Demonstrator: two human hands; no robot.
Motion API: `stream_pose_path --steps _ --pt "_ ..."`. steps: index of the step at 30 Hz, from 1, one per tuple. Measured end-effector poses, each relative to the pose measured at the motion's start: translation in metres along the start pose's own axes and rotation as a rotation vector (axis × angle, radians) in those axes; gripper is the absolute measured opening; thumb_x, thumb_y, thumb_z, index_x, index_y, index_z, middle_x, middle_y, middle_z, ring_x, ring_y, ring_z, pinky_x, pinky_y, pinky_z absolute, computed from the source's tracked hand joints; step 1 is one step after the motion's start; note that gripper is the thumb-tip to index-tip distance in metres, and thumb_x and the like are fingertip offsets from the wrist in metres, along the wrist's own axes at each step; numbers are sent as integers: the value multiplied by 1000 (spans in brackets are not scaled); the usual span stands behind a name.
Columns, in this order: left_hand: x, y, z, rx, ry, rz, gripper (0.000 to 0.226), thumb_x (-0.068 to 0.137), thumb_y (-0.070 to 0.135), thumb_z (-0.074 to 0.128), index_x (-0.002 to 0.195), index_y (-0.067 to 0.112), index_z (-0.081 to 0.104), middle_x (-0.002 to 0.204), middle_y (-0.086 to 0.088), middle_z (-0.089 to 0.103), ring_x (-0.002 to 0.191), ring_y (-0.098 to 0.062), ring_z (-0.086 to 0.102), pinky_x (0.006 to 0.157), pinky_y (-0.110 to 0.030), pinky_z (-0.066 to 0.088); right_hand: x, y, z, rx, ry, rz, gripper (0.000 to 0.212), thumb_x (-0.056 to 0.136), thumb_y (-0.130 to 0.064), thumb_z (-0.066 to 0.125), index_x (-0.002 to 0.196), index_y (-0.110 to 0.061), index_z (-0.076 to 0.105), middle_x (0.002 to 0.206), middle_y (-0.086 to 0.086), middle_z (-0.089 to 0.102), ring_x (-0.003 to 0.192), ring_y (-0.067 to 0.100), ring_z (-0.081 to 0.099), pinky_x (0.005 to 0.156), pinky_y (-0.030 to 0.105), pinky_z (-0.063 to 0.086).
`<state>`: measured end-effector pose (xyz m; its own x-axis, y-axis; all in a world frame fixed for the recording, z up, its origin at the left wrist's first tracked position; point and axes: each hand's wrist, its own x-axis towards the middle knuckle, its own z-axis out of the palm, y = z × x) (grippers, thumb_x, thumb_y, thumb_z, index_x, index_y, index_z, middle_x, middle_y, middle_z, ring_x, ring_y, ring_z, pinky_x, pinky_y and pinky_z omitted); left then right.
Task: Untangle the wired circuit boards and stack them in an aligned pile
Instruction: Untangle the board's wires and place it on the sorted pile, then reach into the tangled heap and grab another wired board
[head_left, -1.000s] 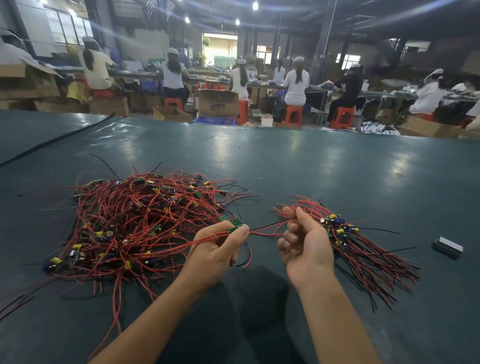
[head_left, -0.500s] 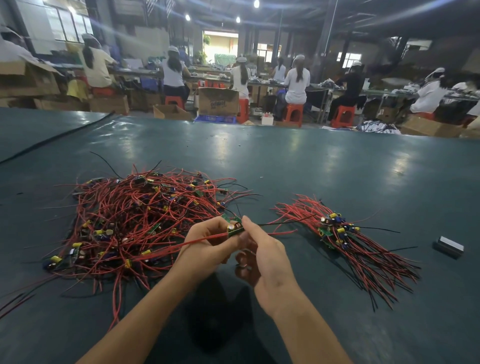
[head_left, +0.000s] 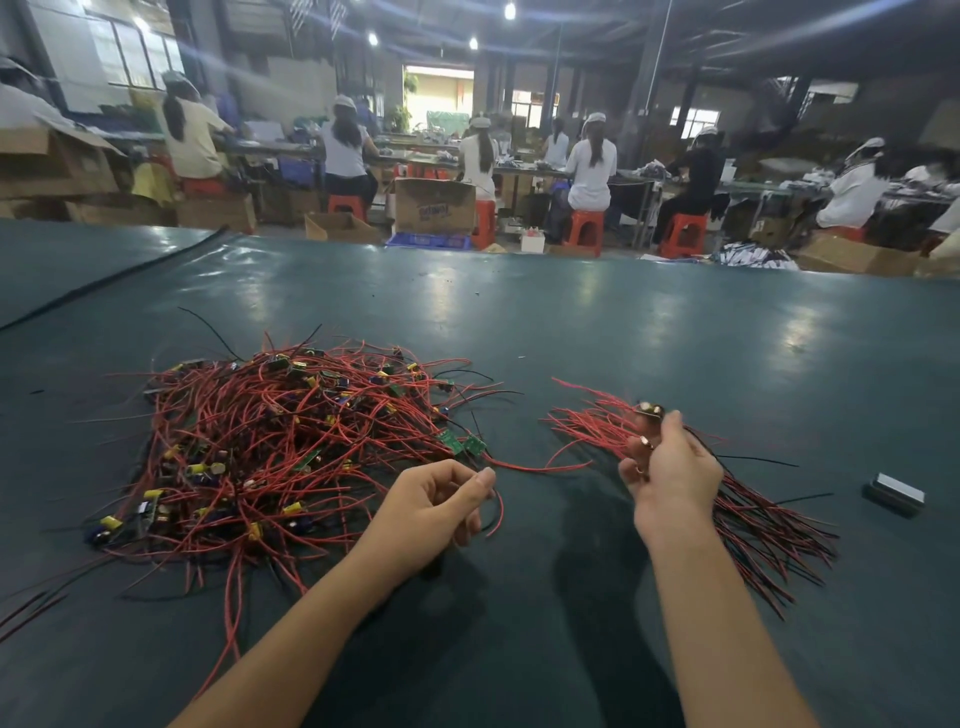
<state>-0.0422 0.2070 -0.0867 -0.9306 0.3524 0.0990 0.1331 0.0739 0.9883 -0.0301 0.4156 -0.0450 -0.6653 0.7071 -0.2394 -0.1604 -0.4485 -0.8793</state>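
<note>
Lying on the left of a dark green table, a tangled heap of red-wired circuit boards is seen with its wires pointing every way. Two small green boards are shown at its near right edge, from which a loose red wire is trailed rightward.

The left hand is raised just beside the heap, fingers loosely curled and thumb tip brought to the forefinger; whether a wire is pinched cannot be told.

To the right, well apart from the heap, a sorted pile is laid with its long axis running from far left to near right, wire ends fanned out at both ends. Over its middle the right hand is held, fingers curled round a circuit board lifted at the fingertips; its details are blurred.

A small dark block is seen further right. Seated workers are pictured beyond the far edge.
</note>
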Motion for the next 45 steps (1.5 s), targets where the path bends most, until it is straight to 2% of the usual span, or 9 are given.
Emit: stream_pose_path --steps 6,11,15,18,20,23,26,35,45 --pt "-1 -2 0 81 75 89 23 95 22 61 77 9 67 55 -1 62 48 -12 55 51 -21 45 5 4 -9 204 69 147 10 99 -15 56 95 -6 58 89 5 67 67 10 62 43 18 46" --pt "-3 -5 -4 330 174 257 18 93 25 64 77 18 67 63 2 65 57 -7 58 57 -23 48 -8 0 -13 413 -19 294 26 102 -28 51 102 -2 52 89 9 65 69 10 64 43 16 49" --pt "-3 -14 -10 731 186 408 11 91 29 65 97 21 70 97 12 67 94 -7 58 85 -28 48 -19 7 -4 430 -177 310 46 102 -45 42 105 -4 61 93 7 73 66 11 67 46 17 49" --pt "-1 -22 -12 899 50 371 29 90 40 63 113 24 69 121 12 63 114 -12 52 99 -36 41 -28 28 18 59 -267 72 29 100 -37 53 96 -12 68 83 2 74 61 8 65 50 21 51" --pt "0 -24 -11 922 17 373 31 89 41 61 114 23 68 122 10 63 114 -15 52 99 -38 41 -32 46 30 -441 -343 -289 11 94 -22 64 97 -15 72 89 -1 72 73 5 63 71 28 56" --pt "1 -25 -12 852 77 388 25 91 27 61 112 18 69 112 6 66 107 -16 55 94 -39 44 -26 71 42 -1095 -528 -640 34 92 -24 65 124 -13 67 120 1 66 111 16 57 97 27 44" --pt "2 -25 -14 771 138 392 19 90 20 62 107 16 70 102 6 67 98 -12 55 89 -36 47 -21 78 51 -1346 -558 -642 41 95 -32 59 135 -20 59 132 2 59 124 24 47 98 35 43" --pt "1 -23 -15 698 177 397 14 90 17 64 103 21 70 96 11 67 94 -5 58 84 -26 50 -22 81 45 -1520 -488 -725 24 97 -32 52 113 -21 68 112 4 64 109 27 56 88 35 42" --pt "1 -24 -15 673 163 343 20 91 21 62 111 22 68 98 8 68 94 -7 60 84 -33 53 -27 78 50 -1294 -534 -554 40 95 -33 60 134 -23 59 125 1 66 120 25 54 100 39 46"
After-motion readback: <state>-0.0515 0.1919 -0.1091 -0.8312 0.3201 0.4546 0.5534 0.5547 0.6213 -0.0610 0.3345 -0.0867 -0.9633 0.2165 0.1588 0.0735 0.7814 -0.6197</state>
